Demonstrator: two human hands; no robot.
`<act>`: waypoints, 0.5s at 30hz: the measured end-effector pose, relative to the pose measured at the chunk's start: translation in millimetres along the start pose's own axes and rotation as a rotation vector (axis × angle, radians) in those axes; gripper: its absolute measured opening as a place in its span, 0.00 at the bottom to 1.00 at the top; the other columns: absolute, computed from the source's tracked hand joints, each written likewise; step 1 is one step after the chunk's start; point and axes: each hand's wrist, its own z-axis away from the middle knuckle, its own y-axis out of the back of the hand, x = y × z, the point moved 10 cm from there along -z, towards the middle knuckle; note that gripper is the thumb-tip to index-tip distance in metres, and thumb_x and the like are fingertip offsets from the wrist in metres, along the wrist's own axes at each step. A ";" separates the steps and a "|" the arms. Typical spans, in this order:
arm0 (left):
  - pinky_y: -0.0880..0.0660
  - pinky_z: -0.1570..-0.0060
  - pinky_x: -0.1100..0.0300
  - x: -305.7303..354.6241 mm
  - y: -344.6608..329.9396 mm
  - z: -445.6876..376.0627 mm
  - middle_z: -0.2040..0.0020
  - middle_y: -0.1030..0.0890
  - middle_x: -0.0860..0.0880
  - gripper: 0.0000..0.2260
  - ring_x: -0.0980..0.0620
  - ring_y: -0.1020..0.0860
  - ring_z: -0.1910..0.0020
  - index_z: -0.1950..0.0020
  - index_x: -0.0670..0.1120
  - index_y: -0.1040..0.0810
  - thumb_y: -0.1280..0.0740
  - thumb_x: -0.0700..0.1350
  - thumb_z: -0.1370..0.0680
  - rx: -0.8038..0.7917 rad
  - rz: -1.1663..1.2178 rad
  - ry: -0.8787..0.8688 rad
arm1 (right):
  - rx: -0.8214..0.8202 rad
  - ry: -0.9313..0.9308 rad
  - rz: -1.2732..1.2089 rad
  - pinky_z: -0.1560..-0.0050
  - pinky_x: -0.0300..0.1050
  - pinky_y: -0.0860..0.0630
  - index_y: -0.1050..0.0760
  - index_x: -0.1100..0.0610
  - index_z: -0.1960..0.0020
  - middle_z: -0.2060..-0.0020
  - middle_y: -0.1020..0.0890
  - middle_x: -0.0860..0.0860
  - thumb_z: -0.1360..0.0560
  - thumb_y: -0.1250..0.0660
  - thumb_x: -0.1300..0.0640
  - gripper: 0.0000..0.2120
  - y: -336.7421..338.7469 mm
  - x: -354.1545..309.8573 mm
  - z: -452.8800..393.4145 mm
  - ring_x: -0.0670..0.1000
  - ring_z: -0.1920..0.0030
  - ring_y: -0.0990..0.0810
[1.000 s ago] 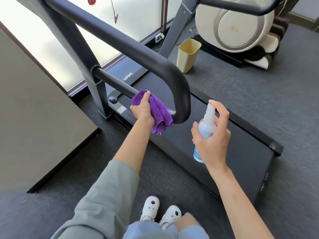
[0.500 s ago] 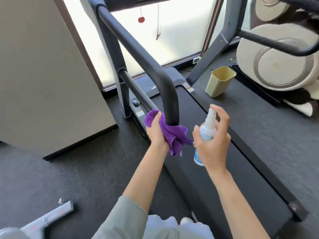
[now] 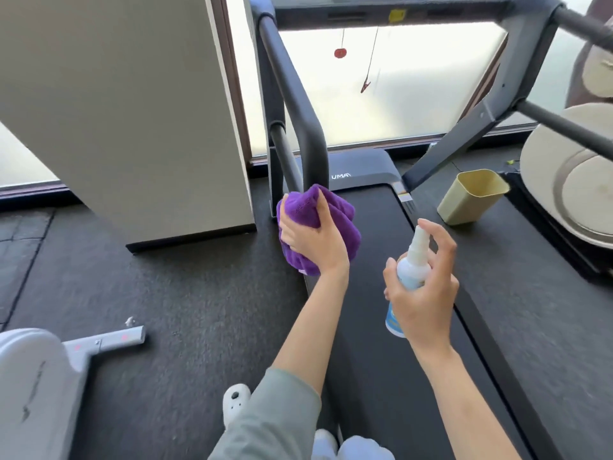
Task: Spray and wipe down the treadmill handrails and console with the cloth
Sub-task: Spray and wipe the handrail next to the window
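Gripping one purple cloth (image 3: 318, 224), left hand (image 3: 311, 240); right hand (image 3: 423, 287) clasping one spray bottle (image 3: 409, 277)

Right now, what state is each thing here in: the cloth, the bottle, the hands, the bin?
Purple cloth: bunched, wrapped around the handrail's lower end.
Left hand: gripping the cloth.
Spray bottle: upright, off the floor.
Right hand: closed on the bottle, forefinger over the nozzle.
Handrail: upper length bare.
Beige bin: upright, tilted, open-topped.
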 end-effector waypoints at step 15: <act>0.30 0.41 0.56 110.5 -54.4 -42.1 0.34 0.25 0.46 0.37 0.46 0.25 0.38 0.25 0.44 0.38 0.27 0.54 0.28 -0.181 -0.572 -0.383 | -0.044 0.095 -0.142 0.67 0.52 0.19 0.36 0.45 0.33 0.61 0.22 0.53 0.27 0.30 0.69 0.31 -25.4 -23.5 -66.4 0.59 0.69 0.20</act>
